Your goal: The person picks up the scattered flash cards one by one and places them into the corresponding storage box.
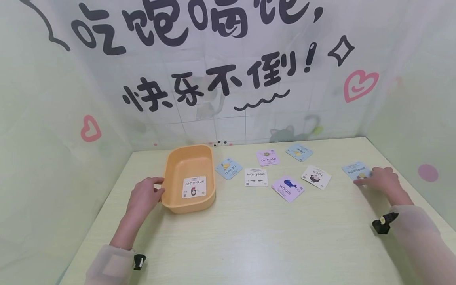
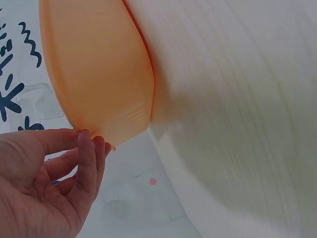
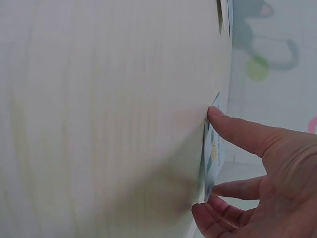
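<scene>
My left hand (image 1: 144,194) pinches the left rim of an orange plastic bin (image 1: 189,158) between thumb and fingers; the left wrist view shows the grip at the bin's edge (image 2: 99,59). Inside the bin lies a white "shoulder" card (image 1: 194,187). At the far right, my right hand (image 1: 384,182) holds a blue "pineapple" card (image 1: 356,171) by its edges, thumb on one side and fingers on the other. The right wrist view has this card (image 3: 212,153) edge-on, close to the table; whether it touches the surface is hard to tell.
Between bin and right hand lie several cards: "mango" (image 1: 229,168), "eyebrow" (image 1: 256,177), "tortoise" (image 1: 268,157), "whale" (image 1: 287,189), "pear" (image 1: 299,152) and "face" (image 1: 316,177). Printed curtains (image 1: 228,126) hang behind and beside the pale wooden table (image 1: 249,237).
</scene>
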Demonstrator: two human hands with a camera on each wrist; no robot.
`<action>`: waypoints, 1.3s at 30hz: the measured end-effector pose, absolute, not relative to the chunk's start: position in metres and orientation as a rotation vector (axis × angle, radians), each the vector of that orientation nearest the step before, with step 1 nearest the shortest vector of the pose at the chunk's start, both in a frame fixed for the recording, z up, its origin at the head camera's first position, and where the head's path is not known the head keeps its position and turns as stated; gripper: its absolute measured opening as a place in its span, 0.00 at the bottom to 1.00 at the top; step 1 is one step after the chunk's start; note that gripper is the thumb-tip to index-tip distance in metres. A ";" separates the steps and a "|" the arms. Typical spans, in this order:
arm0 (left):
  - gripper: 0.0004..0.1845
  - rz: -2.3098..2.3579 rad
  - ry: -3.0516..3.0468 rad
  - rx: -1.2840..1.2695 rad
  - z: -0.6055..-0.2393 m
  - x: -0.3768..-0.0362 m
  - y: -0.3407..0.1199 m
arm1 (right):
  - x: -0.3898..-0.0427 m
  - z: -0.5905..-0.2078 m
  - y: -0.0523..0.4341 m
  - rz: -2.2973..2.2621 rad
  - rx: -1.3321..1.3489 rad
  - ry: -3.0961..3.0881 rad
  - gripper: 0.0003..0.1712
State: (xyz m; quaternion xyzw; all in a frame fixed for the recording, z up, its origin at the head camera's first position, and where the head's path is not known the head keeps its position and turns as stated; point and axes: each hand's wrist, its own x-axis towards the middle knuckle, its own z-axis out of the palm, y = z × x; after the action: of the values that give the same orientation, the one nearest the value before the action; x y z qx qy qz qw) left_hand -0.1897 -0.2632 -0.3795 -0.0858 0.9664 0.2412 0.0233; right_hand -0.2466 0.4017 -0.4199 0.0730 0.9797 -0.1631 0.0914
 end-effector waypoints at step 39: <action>0.23 0.770 2.996 -0.253 -0.379 -0.187 -0.263 | -0.250 -0.426 0.407 -0.906 0.300 2.999 0.35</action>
State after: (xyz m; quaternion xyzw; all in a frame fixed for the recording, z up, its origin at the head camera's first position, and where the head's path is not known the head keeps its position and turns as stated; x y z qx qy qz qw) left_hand -0.1874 -0.2634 -0.3788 -0.0814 0.9651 0.2481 0.0191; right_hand -0.2498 0.4073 -0.4255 0.0954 0.9529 -0.2877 -0.0029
